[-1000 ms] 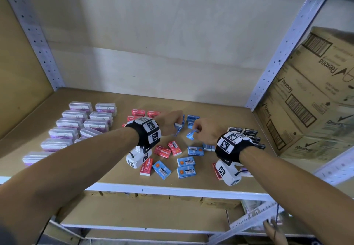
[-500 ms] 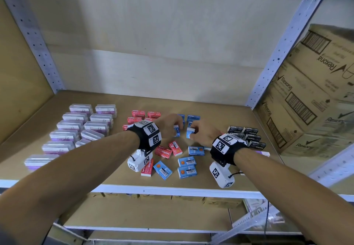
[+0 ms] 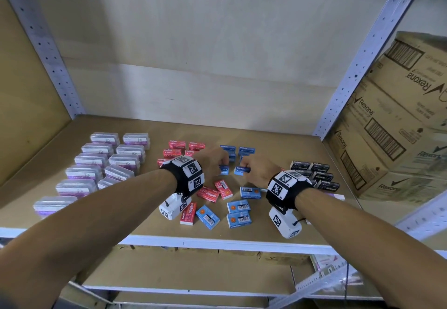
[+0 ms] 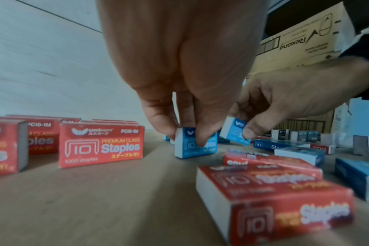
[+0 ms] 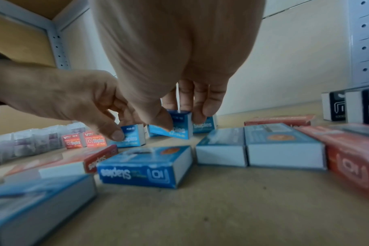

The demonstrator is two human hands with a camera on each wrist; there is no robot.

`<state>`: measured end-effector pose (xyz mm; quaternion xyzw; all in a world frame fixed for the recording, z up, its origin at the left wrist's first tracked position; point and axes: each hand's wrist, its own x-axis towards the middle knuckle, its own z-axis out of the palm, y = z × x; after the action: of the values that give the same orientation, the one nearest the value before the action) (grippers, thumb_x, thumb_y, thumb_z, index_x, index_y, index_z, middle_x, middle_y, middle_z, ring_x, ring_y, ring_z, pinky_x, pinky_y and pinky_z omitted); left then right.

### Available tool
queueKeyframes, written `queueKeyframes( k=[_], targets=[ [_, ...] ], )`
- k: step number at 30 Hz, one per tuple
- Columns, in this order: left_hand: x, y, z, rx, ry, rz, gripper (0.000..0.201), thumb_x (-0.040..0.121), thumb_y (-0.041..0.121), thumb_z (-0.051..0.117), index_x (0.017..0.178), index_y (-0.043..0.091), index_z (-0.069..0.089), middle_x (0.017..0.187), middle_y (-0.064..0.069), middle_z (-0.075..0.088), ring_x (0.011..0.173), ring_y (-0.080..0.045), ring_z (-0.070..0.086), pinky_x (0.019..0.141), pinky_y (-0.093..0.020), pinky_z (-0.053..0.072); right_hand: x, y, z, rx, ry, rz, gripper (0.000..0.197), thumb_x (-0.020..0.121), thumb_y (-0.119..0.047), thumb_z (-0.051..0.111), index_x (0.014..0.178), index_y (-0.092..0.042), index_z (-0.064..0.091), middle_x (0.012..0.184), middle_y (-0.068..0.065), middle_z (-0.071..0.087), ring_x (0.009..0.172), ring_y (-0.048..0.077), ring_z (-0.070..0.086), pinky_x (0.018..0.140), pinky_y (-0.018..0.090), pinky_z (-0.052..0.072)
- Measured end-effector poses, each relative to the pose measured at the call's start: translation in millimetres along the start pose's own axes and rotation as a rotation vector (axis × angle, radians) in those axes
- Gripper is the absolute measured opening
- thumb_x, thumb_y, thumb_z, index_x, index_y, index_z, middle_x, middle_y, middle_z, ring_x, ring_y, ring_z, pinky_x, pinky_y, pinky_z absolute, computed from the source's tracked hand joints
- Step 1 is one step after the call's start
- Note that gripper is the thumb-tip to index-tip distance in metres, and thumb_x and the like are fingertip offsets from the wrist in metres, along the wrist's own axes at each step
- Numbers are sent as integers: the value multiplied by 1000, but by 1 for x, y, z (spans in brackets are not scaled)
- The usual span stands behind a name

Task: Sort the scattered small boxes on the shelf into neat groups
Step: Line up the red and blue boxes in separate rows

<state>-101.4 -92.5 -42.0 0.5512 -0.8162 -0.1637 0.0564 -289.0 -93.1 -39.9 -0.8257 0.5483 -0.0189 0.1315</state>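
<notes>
My left hand [image 3: 217, 166] pinches a small blue staple box [image 3: 224, 170] between thumb and fingers. In the left wrist view this blue box [image 4: 195, 144] stands on its long edge on the shelf board [image 4: 95, 199] under the left hand [image 4: 185, 136]. Right beside it, my right hand [image 3: 246, 170] pinches a second blue box [image 3: 242, 171]. In the right wrist view that second box [image 5: 175, 126] hangs tilted in the right hand [image 5: 181, 119]. Upright blue boxes [image 3: 246, 150] stand just behind both hands.
Upright red staple boxes [image 3: 183, 150] stand left of the hands, with clear purple cases [image 3: 104, 163] further left. Black boxes [image 3: 314, 173] sit on the right. Loose red boxes [image 3: 210, 192] and blue boxes [image 3: 238, 212] lie flat near the front edge [image 3: 217, 243]. Rexona cartons [image 3: 399, 127] fill the right side.
Both hands have kept their blue boxes and sunk a little toward the shelf. The left box has turned upright onto the board.
</notes>
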Motion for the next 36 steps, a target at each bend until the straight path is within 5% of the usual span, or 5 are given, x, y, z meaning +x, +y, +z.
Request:
queueKeyframes(
  k=[5,10,20,29,36],
  targets=[
    [3,7,3,9,46,-24,22,77,9,61,97,12,68,94,-3,65,79,-20,57,66,-29,48,5,3,0,-72,-5,-5,14,83,-8,54,92,-11,64,82,4,62,75,22,56,67,32,44],
    [7,6,8,19,71,-33,14,72,12,58,84,18,63,86,1,63,73,-20,57,61,-32,48,10,11,-2,-100,-14,37,14,79,-7,53,83,-15,63,80,3,60,77,25,58,67,34,47],
    [9,14,0,12,37,-26,21,76,9,54,91,11,68,92,-5,65,82,-25,61,74,-37,52,16,8,-5,-170,-40,51,19,78,2,50,67,-15,51,70,5,49,68,23,47,62,33,43],
    [8,13,3,5,72,-34,21,74,10,53,88,21,64,87,2,62,76,-19,58,67,-33,52,15,10,-6,-168,-33,58,13,82,-3,52,77,-12,60,76,5,56,75,23,55,65,33,44],
    [7,17,-7,35,52,-13,12,78,16,53,87,21,60,86,5,56,82,-22,58,68,-33,49,10,19,-21,-85,-8,91,31,85,-21,61,117,-20,63,113,1,65,102,22,61,87,33,52]
  ],
)
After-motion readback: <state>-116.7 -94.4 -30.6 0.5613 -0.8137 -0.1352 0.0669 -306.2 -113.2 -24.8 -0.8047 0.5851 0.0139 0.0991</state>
